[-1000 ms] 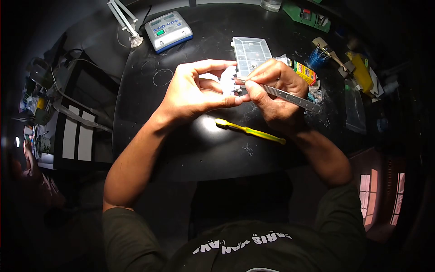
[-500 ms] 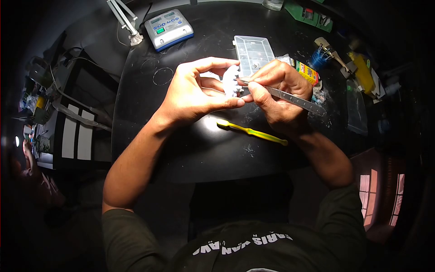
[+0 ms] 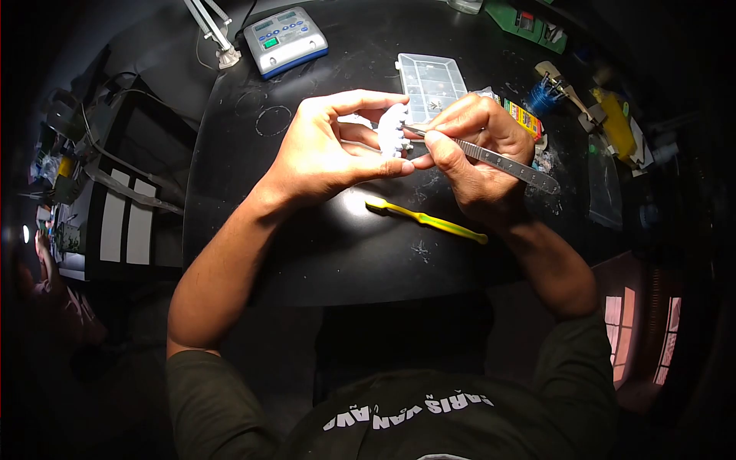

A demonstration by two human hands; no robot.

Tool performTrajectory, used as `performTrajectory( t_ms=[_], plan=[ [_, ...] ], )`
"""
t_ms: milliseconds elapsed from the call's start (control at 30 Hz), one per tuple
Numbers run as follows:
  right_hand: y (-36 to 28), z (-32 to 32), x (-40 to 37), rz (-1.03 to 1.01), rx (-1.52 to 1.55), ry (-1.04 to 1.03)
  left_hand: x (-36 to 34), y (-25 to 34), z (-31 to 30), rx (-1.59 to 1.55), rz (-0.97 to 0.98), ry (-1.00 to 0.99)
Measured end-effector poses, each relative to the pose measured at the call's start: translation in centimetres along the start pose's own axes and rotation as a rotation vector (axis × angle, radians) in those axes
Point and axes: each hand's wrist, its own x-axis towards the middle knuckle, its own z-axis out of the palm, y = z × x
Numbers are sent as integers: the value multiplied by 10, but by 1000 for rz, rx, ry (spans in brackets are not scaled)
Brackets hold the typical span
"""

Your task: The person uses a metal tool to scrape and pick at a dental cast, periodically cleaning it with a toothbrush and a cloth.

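Observation:
A white dental model (image 3: 392,132) with small metallic-looking bits on its right side is held between the thumb and fingers of my left hand (image 3: 326,142). My right hand (image 3: 479,149) pinches metal tweezers (image 3: 506,162), whose tips point left and reach the model's right side. Whether the tips grip anything is too small to tell. Below both hands, a yellow-green toothbrush (image 3: 429,221) lies on the black table (image 3: 330,268). Just behind the hands is a clear compartment box (image 3: 433,80) with small parts in it.
A grey device with a small green screen (image 3: 286,42) stands at the back left, beside a white lamp arm (image 3: 218,34). At the right are a yellow-red packet (image 3: 524,120), a blue holder (image 3: 544,96) and a yellow object (image 3: 613,126). Another person's arm (image 3: 46,257) shows far left.
The tweezers and my right hand have shifted slightly right, and the tweezer tips sit a little higher by the model. The whole view has moved slightly. Both hands keep their holds.

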Motion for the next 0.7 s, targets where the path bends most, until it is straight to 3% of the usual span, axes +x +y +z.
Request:
performTrajectory(
  t_ms=[700],
  plan=[
    [1,6,-1,8,27,87,0,-1,2,63,38,33]
  ],
)
